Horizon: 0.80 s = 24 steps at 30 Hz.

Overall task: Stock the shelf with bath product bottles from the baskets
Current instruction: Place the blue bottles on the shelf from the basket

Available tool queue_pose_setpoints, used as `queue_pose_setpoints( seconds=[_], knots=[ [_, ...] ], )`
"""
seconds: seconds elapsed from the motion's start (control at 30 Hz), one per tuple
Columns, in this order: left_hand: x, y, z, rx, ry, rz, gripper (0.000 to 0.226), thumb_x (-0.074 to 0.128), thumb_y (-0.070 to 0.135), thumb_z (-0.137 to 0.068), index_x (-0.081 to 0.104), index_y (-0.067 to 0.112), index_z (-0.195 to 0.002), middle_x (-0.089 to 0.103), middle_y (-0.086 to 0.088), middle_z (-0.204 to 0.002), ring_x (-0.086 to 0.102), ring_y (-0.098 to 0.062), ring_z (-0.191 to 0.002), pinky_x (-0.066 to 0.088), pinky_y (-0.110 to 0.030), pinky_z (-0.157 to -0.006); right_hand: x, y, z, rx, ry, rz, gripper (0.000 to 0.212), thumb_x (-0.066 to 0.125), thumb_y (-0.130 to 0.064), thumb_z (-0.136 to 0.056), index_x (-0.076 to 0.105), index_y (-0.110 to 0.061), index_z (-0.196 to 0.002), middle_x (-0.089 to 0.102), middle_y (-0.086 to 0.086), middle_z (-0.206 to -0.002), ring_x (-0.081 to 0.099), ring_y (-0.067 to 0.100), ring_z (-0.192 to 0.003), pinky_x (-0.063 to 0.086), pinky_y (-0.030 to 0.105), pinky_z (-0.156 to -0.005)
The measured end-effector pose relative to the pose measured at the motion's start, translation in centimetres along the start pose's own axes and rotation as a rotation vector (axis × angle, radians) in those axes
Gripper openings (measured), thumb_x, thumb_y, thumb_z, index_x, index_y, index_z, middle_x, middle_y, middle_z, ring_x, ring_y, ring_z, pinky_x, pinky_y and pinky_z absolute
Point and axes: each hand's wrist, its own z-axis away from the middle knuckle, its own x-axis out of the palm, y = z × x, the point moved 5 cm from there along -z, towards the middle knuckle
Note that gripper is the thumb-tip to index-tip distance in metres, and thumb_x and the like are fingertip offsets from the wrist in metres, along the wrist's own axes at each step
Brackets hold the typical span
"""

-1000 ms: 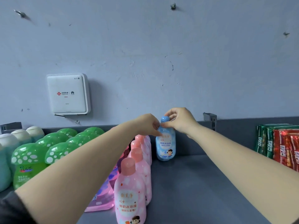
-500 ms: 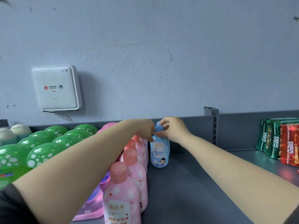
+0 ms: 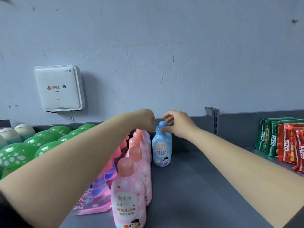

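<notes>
Here, hidden: second blue bottle (image 3: 169, 137), behind the first.
Blue bottle (image 3: 161, 148): upright, 12 o'clock.
Right hand (image 3: 178, 123): pinching its cap.
Left hand (image 3: 145, 119): curled; grip unclear.

My one head-worn wide-angle view, looking forward and slightly down along both forearms, close over the flat grey metal shelf (image 3: 205, 186), facing the scuffed pale blue wall (image 3: 164, 46) behind it, the white square wall-mounted router box (image 3: 58, 88) upper left, no second view to overlap.
</notes>
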Motion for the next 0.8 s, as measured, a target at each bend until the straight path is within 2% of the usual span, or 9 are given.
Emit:
queue_pose_setpoints(
  seconds=[0.13,0.2,0.23,0.3,0.37,0.5,0.57,0.67,0.8],
  knots=[
    [-3.3,0.7,2.7,0.036,0.197,0.055,0.03,0.059,0.022,-0.086,0.065,0.013,-0.114,0.065,0.0,-0.108,0.059,-0.019,-0.1,0.046,-0.028,-0.086,-3.3,-2.2,1.3,-0.037,0.138,-0.014,0.034,0.077,-0.014,-0.075,0.063,-0.007,-0.104,0.061,0.002,-0.09,0.056,0.014,-0.079,0.041,0.011,-0.067],
    [-4.9,1.6,4.7,0.072,0.309,0.082,0.028,0.058,0.022,-0.087,0.064,0.016,-0.113,0.064,0.002,-0.108,0.058,-0.019,-0.102,0.047,-0.03,-0.088,-5.2,-3.7,2.9,-0.07,0.228,-0.002,0.025,0.075,-0.015,-0.077,0.064,-0.009,-0.099,0.064,0.002,-0.088,0.057,0.013,-0.077,0.038,0.003,-0.061],
    [-5.6,2.1,5.7,0.09,0.358,0.089,0.026,0.058,0.022,-0.087,0.064,0.017,-0.112,0.063,0.003,-0.103,0.058,-0.019,-0.101,0.046,-0.03,-0.086,-6.0,-4.5,3.9,-0.088,0.264,0.008,0.022,0.074,-0.015,-0.078,0.065,-0.011,-0.097,0.065,0.001,-0.087,0.057,0.013,-0.077,0.038,0.003,-0.061],
    [-6.3,3.2,8.0,0.12,0.455,0.071,0.024,0.055,0.022,-0.088,0.063,0.018,-0.11,0.062,0.006,-0.098,0.057,-0.018,-0.097,0.039,-0.027,-0.082,-7.3,-5.9,6.3,-0.113,0.306,0.081,0.018,0.072,-0.019,-0.08,0.064,-0.014,-0.096,0.066,-0.001,-0.087,0.058,0.014,-0.077,0.045,0.016,-0.07],
    [-6.2,4.7,10.2,0.167,0.548,0.044,0.024,0.052,0.023,-0.09,0.06,0.019,-0.112,0.065,0.007,-0.102,0.056,-0.017,-0.094,0.032,-0.025,-0.083,-8.0,-6.8,9.3,-0.12,0.315,0.273,0.02,0.069,-0.025,-0.082,0.063,-0.018,-0.1,0.063,-0.005,-0.088,0.058,0.015,-0.08,0.047,0.028,-0.074],
    [-3.4,8.6,14.2,0.329,0.683,0.02,0.024,0.048,0.029,-0.092,0.058,0.018,-0.112,0.066,0.004,-0.103,0.057,-0.02,-0.095,0.032,-0.028,-0.091,-8.4,-7.2,16.2,-0.146,0.328,0.711,0.027,0.059,-0.036,-0.087,0.06,-0.02,-0.108,0.062,-0.006,-0.099,0.055,0.016,-0.098,0.041,0.028,-0.071],
    [-0.9,10.8,15.2,0.441,0.732,-0.001,0.021,0.048,0.029,-0.091,0.061,0.016,-0.102,0.066,0.002,-0.095,0.058,-0.024,-0.093,0.034,-0.033,-0.087,-8.5,-6.5,19.9,-0.104,0.282,0.856,0.031,0.054,-0.039,-0.089,0.057,-0.021,-0.114,0.061,-0.006,-0.106,0.053,0.017,-0.106,0.042,0.031,-0.074],
    [2.9,14.7,16.4,0.597,0.779,0.0,0.015,0.055,0.025,-0.073,0.063,0.013,-0.072,0.064,0.0,-0.065,0.061,-0.028,-0.066,0.04,-0.031,-0.068,-8.9,-4.7,25.9,0.005,0.214,0.984,0.032,0.05,-0.039,-0.091,0.056,-0.019,-0.115,0.06,-0.003,-0.11,0.052,0.02,-0.107,0.042,0.032,-0.074],
    [7.7,21.3,18.0,0.761,0.716,0.032,0.013,0.057,0.026,-0.062,0.064,0.016,-0.064,0.064,0.002,-0.059,0.06,-0.024,-0.057,0.043,-0.027,-0.062,-9.5,-2.1,34.2,0.165,0.167,1.029,0.025,0.057,-0.032,-0.087,0.06,-0.012,-0.103,0.063,0.002,-0.097,0.058,0.026,-0.098,0.036,0.03,-0.062]
  ],
)
